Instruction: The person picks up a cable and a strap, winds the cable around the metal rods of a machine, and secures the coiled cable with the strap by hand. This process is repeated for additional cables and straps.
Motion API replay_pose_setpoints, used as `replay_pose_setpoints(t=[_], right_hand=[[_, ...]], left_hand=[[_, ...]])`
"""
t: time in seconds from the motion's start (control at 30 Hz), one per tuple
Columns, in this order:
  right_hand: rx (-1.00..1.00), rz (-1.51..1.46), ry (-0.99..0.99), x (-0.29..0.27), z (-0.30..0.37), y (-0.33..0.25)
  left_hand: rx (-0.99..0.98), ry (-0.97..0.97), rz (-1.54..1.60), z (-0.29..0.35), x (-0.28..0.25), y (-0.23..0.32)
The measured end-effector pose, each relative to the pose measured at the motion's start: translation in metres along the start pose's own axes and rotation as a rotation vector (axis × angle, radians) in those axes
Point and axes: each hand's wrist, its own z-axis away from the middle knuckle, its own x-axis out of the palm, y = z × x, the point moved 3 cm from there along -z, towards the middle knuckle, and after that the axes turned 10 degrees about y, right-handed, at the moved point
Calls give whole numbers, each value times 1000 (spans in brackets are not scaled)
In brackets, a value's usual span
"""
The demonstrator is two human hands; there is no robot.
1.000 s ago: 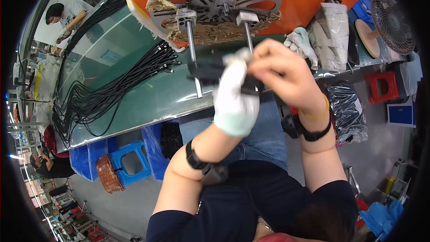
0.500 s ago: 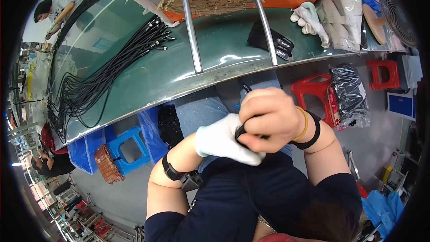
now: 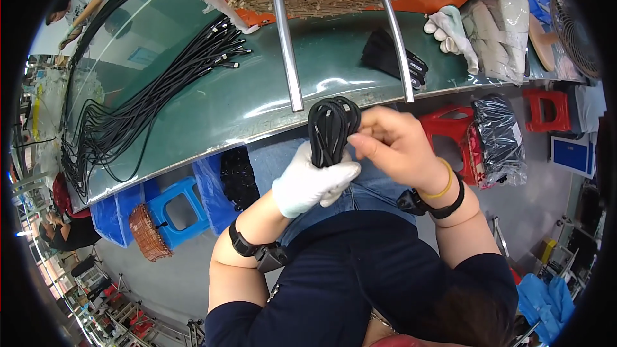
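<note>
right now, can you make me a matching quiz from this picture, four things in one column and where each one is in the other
Things:
1. coiled black cable
2. loose black cables
3. spare white glove
4. blue stool

Places:
A. spread across the left of the green table
B. on the floor under the table's near edge
C. held between the left hand and the right hand
D. lying on the table at the far right, beside wrapped packs

Pairs: 1-C, 2-A, 3-D, 4-B

Cable coil [image 3: 331, 130] between both hands, before table [image 3: 193, 109]; 2 rods [image 3: 286, 38] behind.
</note>
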Motion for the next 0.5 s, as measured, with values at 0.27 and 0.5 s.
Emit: replay_pose_setpoints(t=[0.27,0.5], right_hand=[[-334,485,-231,-7,20,-13],[-629,447,-492,0,42,-32]], left_hand=[[-31,51,-122,4,-14,10],[-191,-35,-431,-8,-10,18]])
